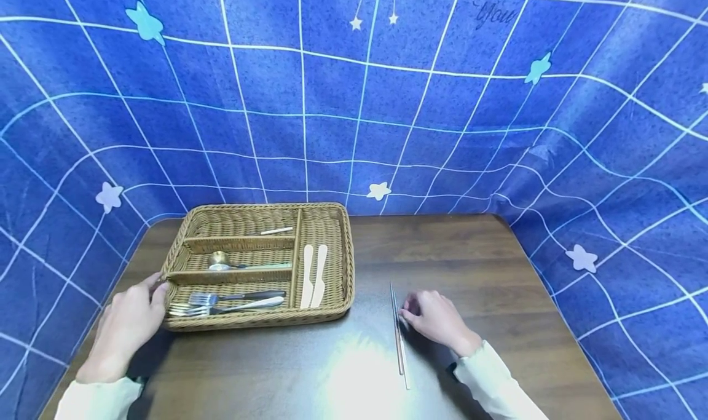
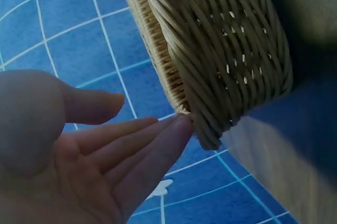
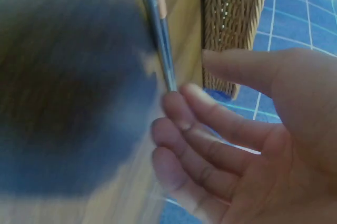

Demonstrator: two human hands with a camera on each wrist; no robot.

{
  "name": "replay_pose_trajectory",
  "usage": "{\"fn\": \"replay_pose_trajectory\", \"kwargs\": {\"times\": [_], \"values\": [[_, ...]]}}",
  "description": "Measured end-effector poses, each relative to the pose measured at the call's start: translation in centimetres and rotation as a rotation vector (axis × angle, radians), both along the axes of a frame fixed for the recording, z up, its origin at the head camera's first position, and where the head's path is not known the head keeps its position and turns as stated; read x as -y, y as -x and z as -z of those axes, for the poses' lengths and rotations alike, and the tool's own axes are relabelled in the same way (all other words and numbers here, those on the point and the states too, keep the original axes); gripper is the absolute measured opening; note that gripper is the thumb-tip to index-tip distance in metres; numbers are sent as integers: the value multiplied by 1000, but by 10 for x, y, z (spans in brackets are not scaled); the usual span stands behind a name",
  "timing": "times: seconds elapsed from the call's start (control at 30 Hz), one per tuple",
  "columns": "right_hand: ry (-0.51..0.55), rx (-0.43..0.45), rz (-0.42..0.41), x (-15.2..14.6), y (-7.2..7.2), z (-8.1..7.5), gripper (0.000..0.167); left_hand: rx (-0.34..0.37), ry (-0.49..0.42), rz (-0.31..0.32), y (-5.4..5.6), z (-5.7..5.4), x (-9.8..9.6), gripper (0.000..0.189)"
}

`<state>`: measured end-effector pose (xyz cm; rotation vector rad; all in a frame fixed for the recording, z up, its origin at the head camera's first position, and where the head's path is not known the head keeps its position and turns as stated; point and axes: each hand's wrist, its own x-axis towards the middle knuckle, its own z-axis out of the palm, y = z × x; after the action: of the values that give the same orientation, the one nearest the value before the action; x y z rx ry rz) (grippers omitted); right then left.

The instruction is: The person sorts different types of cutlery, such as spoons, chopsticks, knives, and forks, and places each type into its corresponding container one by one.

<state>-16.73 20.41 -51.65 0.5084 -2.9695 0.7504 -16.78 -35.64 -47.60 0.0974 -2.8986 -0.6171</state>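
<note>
A woven cutlery basket stands on the left of the table. My left hand touches its left edge; in the left wrist view straight fingertips meet the rim, the thumb apart. On the tabletop right of the basket lie two slim chopsticks, with metal tips and pale handle ends. Beside them is my right hand, its fingers loosely bent. The right wrist view shows those fingers close to the chopstick tips, the thumb standing off; whether they touch is unclear.
Forks lie in the basket's front compartment, a spoon in the middle one, and a thin utensil at the back. Two cream knives fill the right compartment. Blue patterned cloth surrounds the wooden table.
</note>
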Motion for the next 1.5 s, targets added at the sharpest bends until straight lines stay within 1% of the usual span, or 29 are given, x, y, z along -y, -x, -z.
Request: {"fn": "replay_pose_trajectory", "kwargs": {"times": [0.07, 0.13, 0.23, 0.33, 0.37, 0.43, 0.5, 0.6, 0.73, 0.87, 0.93, 1.0, 1.1, 1.2, 1.23, 1.37, 1.5], "values": [[-26, 28, 13, -3, -4, 2, 15, -8, 0, -16, 1, 4, 3, 47], [-46, 57, 15, -5, -9, 2, 16, -2, 5, -32, 1, 9, 7, 48], [-63, 87, 3, -4, -16, 4, 20, 67, 23, -56, -1, 15, 14, 50], [-89, 85, -9, 0, -20, 6, 22, 162, 18, -48, -3, 21, 21, 51], [-98, 81, -8, 1, -20, 7, 22, 183, 15, -47, -4, 23, 22, 50], [-119, 75, -2, 4, -20, 9, 22, 202, 2, -37, -4, 25, 24, 49], [-134, 72, 12, 7, -20, 9, 22, 181, 1, -36, -4, 26, 25, 48], [-139, 90, 24, 12, -20, 7, 22, 156, 10, -39, -3, 27, 26, 46], [-126, 99, 15, 15, -21, 8, 22, 154, 15, -30, -3, 27, 26, 47], [-117, 43, -7, 17, -20, 13, 23, 161, 15, -32, -3, 27, 25, 49], [-116, -1, -10, 17, -20, 15, 24, 163, 16, -31, -3, 27, 25, 50], [-126, -22, -2, 17, -20, 15, 28, 162, 15, -25, -2, 26, 25, 50], [-188, -27, 16, 18, -20, 11, 40, 153, 13, -25, 0, 25, 23, 50], [-252, -12, 28, 19, -21, 6, 52, 163, 10, -23, 1, 25, 22, 51], [-261, -8, 31, 19, -21, 6, 54, 166, 11, -22, 1, 25, 22, 52], [-240, 4, 33, 13, -19, 7, 49, 188, 8, -21, 2, 26, 24, 55], [-205, 32, 16, 4, -18, 7, 34, 194, 6, -26, 2, 25, 24, 55]]}}
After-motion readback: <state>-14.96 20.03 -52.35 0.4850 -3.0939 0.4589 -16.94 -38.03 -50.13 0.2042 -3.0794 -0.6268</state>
